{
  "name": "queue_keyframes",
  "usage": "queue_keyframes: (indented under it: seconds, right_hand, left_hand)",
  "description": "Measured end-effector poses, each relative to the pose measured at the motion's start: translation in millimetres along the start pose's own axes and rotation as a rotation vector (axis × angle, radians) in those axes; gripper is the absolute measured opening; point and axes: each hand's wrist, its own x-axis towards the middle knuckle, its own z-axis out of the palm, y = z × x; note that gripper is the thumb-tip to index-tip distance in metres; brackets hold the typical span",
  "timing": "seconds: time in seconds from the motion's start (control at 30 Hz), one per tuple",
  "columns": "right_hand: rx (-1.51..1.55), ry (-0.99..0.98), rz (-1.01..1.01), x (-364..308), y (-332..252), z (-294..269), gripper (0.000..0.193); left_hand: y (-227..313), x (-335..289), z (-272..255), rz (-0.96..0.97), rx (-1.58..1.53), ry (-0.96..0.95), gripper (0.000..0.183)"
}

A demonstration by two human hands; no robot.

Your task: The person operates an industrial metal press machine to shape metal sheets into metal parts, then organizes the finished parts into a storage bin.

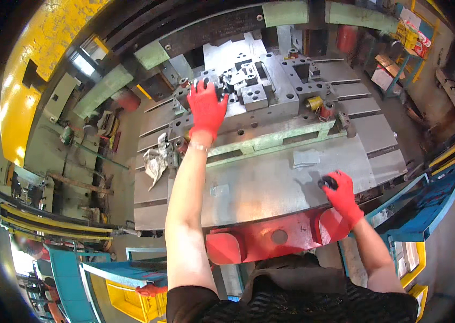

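My left hand (206, 109), in a red glove with dark fingertips, reaches forward to the left side of a metal die block (278, 105). Its fingers are spread and the thumb stands apart, close to dark metal parts in the die's middle; whether the fingertips touch them I cannot tell. Over the right front of the flat steel bed plate (259, 185), my right hand (343, 195), also red-gloved, is curled. Black shows at its fingers; whether that is a held piece or the glove's coating cannot be made out. A small grey metal piece (255, 90) sits on the die.
A crumpled pale rag (156, 161) lies at the bed's left. A pale flat sheet (306, 157) rests on the plate. Along the near edge runs a red metal bracket (270, 237). Blue stands with yellow bins (125, 301) flank me; a yellow press frame (17, 118) rises at left.
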Motion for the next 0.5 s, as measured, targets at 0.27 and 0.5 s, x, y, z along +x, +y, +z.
queue_keyframes:
  seconds: [0.27, 0.5]
  right_hand:
    - [0.434, -0.043, 0.501, -59, 4, -24, 0.015]
    - [1.11, -0.189, 0.529, -22, -1, -36, 0.015]
  left_hand:
    - [5, 52, 65, -0.168, 0.281, -0.147, 0.03]
    - [-12, -24, -27, -0.069, -0.208, 0.143, 0.016]
